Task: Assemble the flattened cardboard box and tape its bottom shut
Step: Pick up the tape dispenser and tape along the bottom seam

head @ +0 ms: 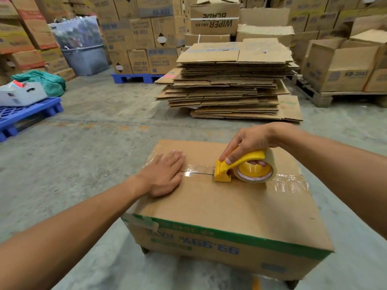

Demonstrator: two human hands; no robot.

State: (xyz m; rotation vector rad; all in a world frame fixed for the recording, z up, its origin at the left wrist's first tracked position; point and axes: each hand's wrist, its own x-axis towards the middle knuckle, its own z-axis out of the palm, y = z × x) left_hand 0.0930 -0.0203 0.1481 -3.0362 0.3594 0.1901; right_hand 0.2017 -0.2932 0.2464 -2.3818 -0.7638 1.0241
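The left hand (165, 174) lies flat, fingers spread, on the left end of the cardboard box (226, 208) seam. The right hand (247, 145) grips the yellow tape dispenser (243, 167) mid-seam, nose pointing left. The box sits upside-down on the floor (83, 164), seam running left-right, open concrete all around.

Box (219, 208) underside & lower flaps hidden; seam partly under dispenser (234, 168); far-box labels blurred.

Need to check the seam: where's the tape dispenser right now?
In the head view, the tape dispenser sits on the box top's centre seam, gripped by the right hand.
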